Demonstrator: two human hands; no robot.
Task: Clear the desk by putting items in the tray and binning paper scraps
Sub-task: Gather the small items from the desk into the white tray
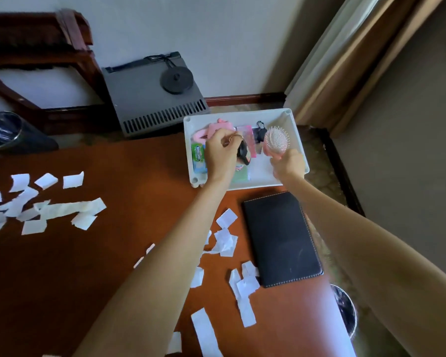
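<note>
While you are reaching over the white tray (237, 115) at the far right of the desk (113, 253), both of your hands are busy. Your right hand (289, 163) is wrapping its fingers round the handle of the pink hairbrush (277, 140), whose bristly head is sitting over the tray's right side. Your left hand (220, 155) is pinching a small black-topped toy (243, 153) over the middle of the tray, just beside a green gum pack (198, 155).

I think the hairbrush is light and stiff, so holding the handle is best, because the bristles are bendy and prickly. The toy looks small and hard, and a gentle pinch should do.

A black notebook (281, 238) is lying flat on the desk, just near of the tray. It looks stiff with a smooth cover, so taking it by one edge should be easy.

White paper scraps (62, 211) are lying all over the desk, left and near. They look thin and very light, so they may flutter away. Squeezing them together in a bunch should help. One bin (345, 307) is waiting below the near right corner, and another bin (0, 130) is standing at the far left.
</note>
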